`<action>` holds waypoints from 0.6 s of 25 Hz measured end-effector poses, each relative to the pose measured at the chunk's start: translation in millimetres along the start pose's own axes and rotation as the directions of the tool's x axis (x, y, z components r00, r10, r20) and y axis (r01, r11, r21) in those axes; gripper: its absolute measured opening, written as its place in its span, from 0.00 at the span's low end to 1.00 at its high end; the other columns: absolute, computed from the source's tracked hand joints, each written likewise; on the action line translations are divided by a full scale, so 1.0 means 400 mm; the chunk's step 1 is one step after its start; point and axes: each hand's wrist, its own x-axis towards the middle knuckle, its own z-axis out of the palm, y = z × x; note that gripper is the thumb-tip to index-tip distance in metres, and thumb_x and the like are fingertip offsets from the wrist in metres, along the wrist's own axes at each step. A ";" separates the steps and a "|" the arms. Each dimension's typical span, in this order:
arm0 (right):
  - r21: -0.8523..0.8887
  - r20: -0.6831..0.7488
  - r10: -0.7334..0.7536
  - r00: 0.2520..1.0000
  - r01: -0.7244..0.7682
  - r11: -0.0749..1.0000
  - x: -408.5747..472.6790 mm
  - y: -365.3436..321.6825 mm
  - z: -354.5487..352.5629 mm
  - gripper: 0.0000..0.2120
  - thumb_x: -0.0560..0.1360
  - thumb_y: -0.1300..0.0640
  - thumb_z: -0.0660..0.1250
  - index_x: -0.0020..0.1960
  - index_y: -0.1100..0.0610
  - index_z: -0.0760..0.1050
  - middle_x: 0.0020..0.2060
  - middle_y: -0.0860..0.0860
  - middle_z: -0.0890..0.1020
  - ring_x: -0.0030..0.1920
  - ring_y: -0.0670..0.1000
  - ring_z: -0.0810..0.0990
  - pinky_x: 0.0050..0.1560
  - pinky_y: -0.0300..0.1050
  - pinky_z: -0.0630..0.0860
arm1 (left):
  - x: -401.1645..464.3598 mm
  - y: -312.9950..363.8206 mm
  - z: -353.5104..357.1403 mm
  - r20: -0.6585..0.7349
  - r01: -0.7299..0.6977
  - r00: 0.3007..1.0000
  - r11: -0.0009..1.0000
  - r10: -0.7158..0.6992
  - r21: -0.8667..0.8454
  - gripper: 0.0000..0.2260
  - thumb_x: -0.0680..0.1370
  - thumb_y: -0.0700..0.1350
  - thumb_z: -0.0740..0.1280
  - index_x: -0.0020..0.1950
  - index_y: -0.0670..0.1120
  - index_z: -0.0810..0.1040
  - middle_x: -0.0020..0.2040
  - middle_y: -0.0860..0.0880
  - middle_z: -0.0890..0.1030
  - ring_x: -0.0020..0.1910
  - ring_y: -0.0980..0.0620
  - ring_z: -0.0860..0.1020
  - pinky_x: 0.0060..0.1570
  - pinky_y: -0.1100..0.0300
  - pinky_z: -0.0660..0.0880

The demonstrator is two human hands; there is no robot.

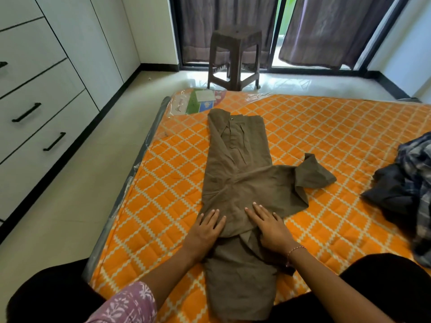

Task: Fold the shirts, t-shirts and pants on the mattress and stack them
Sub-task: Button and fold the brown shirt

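Surroundings: we are noting a heap of dark and plaid clothes lying at the right edge of the mattress, well apart from the work area.
Stool: a brown plastic stool is standing on the floor just beyond the far end of the mattress, in front of the curtains.
Label: a printed label sheet is sitting under clear plastic wrap at the far left corner of the mattress, just beside the collar end of the garment.
Obstructions: we are seeing nothing lying on the garment other than the two hands.
Surface: the mattress is showing an orange quilted cover with a pale diamond pattern; it is resting low on a pale tiled floor.
Room: white drawers with black handles are lining the left wall; a dark-framed glass door is standing behind the curtains.
Task item: the olive-brown shirt is lying lengthwise near the left half of the mattress, collar end away from us, sides folded in, one sleeve crossing over and trailing off to the right.
Left hand: grip released, fingers straight, pressing flat on the shirt's left edge.
Right hand: grip released, fingers spread, pressing flat on the folded sleeve cloth.
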 end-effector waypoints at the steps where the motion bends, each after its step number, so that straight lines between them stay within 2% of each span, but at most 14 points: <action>1: -0.004 -0.076 -0.028 0.997 0.028 1.000 0.000 0.014 -0.003 0.32 0.78 0.62 0.54 0.78 0.48 0.47 0.77 0.51 0.51 0.77 0.52 0.51 0.73 0.51 0.56 | -0.012 0.012 0.003 -0.015 0.014 1.000 1.000 -0.014 -0.013 0.23 0.70 0.40 0.54 0.59 0.45 0.81 0.57 0.41 0.82 0.56 0.46 0.81 0.45 0.56 0.80; 2: 0.016 -0.220 -0.047 0.974 0.052 0.999 0.001 0.025 -0.009 0.29 0.78 0.63 0.54 0.77 0.49 0.53 0.75 0.52 0.60 0.75 0.53 0.59 0.70 0.50 0.63 | -0.018 0.023 0.005 -0.082 0.015 0.996 0.999 -0.018 -0.029 0.23 0.69 0.39 0.54 0.56 0.45 0.83 0.54 0.41 0.83 0.53 0.46 0.82 0.40 0.59 0.80; 4: 0.067 -0.475 -0.037 0.879 0.079 0.995 -0.013 0.044 -0.029 0.28 0.73 0.66 0.59 0.71 0.53 0.68 0.66 0.53 0.75 0.67 0.57 0.73 0.57 0.47 0.76 | -0.039 0.053 -0.034 -0.057 0.049 0.997 0.993 -0.055 -0.104 0.23 0.69 0.37 0.54 0.57 0.45 0.82 0.55 0.41 0.82 0.54 0.45 0.82 0.36 0.61 0.80; 5: 0.073 -0.567 -0.023 0.824 0.078 0.994 -0.018 0.052 -0.039 0.26 0.70 0.66 0.61 0.68 0.55 0.73 0.63 0.52 0.78 0.64 0.57 0.76 0.52 0.46 0.78 | -0.048 0.059 -0.046 -0.023 0.071 0.997 0.989 -0.075 -0.132 0.25 0.69 0.38 0.54 0.62 0.45 0.79 0.57 0.41 0.82 0.56 0.45 0.81 0.37 0.61 0.80; 6: 0.063 -0.590 -0.023 0.807 0.075 0.995 -0.027 0.060 -0.042 0.25 0.69 0.66 0.62 0.65 0.56 0.76 0.62 0.52 0.79 0.62 0.57 0.77 0.49 0.46 0.79 | -0.052 0.056 -0.040 -0.060 0.091 0.993 0.983 -0.101 -0.158 0.27 0.69 0.38 0.55 0.68 0.45 0.73 0.59 0.41 0.81 0.57 0.44 0.80 0.38 0.61 0.80; 8: -0.037 -0.552 -0.091 0.829 0.084 0.996 -0.048 0.082 -0.022 0.22 0.66 0.65 0.67 0.60 0.55 0.79 0.58 0.52 0.81 0.59 0.57 0.80 0.47 0.48 0.80 | -0.080 0.044 -0.002 -0.105 0.122 0.985 0.983 -0.137 -0.133 0.35 0.69 0.41 0.56 0.78 0.46 0.54 0.61 0.40 0.79 0.58 0.42 0.79 0.40 0.61 0.80; 9: -0.120 -0.521 -0.134 0.843 0.083 0.989 -0.048 0.096 -0.001 0.22 0.65 0.65 0.72 0.58 0.54 0.80 0.57 0.52 0.82 0.57 0.56 0.81 0.46 0.49 0.80 | -0.090 0.052 0.012 -0.096 0.132 0.984 0.980 -0.148 -0.149 0.36 0.70 0.42 0.55 0.78 0.46 0.50 0.61 0.40 0.79 0.59 0.41 0.78 0.41 0.59 0.80; 10: -0.170 -0.446 -0.136 0.885 0.065 0.983 -0.049 0.101 0.008 0.22 0.64 0.64 0.75 0.58 0.53 0.81 0.57 0.51 0.82 0.58 0.56 0.81 0.49 0.50 0.80 | -0.096 0.063 0.033 -0.088 0.127 0.986 0.982 -0.140 -0.139 0.33 0.71 0.43 0.54 0.78 0.45 0.53 0.63 0.40 0.78 0.62 0.41 0.76 0.44 0.56 0.80; 11: -0.189 -0.354 -0.103 0.930 0.036 0.981 -0.045 0.098 0.009 0.22 0.67 0.63 0.75 0.60 0.52 0.79 0.60 0.51 0.80 0.62 0.55 0.78 0.55 0.51 0.77 | -0.104 0.080 0.021 -0.031 0.122 0.991 0.983 -0.128 -0.138 0.30 0.74 0.44 0.53 0.77 0.45 0.58 0.67 0.39 0.74 0.66 0.41 0.71 0.51 0.52 0.78; 12: -0.172 -0.300 -0.054 0.952 0.001 0.985 -0.042 0.081 -0.002 0.21 0.72 0.61 0.70 0.64 0.51 0.76 0.65 0.51 0.76 0.68 0.55 0.72 0.64 0.54 0.70 | -0.108 0.092 0.015 -0.023 0.120 0.992 0.985 -0.124 -0.124 0.26 0.77 0.46 0.51 0.77 0.45 0.58 0.73 0.39 0.64 0.72 0.42 0.62 0.62 0.49 0.72; 13: -0.132 -0.265 0.006 0.964 -0.042 0.990 -0.038 0.054 -0.007 0.19 0.76 0.59 0.64 0.67 0.51 0.73 0.70 0.51 0.71 0.72 0.55 0.66 0.70 0.57 0.62 | -0.115 0.097 0.007 0.040 0.120 0.992 0.991 -0.118 -0.056 0.25 0.81 0.48 0.48 0.78 0.45 0.52 0.76 0.41 0.51 0.76 0.43 0.52 0.69 0.46 0.62; 14: -0.081 -0.272 0.042 0.961 -0.066 0.994 -0.041 0.017 -0.020 0.19 0.77 0.57 0.61 0.68 0.53 0.72 0.71 0.53 0.69 0.73 0.56 0.63 0.71 0.59 0.57 | -0.120 0.090 0.008 0.041 0.099 0.994 0.995 -0.097 -0.033 0.25 0.81 0.49 0.45 0.78 0.46 0.48 0.76 0.44 0.45 0.77 0.43 0.48 0.72 0.44 0.56; 15: -0.048 -0.366 0.003 0.931 -0.022 0.999 -0.037 -0.021 -0.024 0.20 0.75 0.55 0.60 0.66 0.55 0.73 0.70 0.56 0.70 0.72 0.57 0.66 0.70 0.61 0.59 | -0.115 0.075 0.006 0.004 0.102 0.995 0.994 -0.102 -0.049 0.26 0.80 0.48 0.46 0.78 0.45 0.49 0.76 0.44 0.48 0.76 0.42 0.54 0.70 0.42 0.60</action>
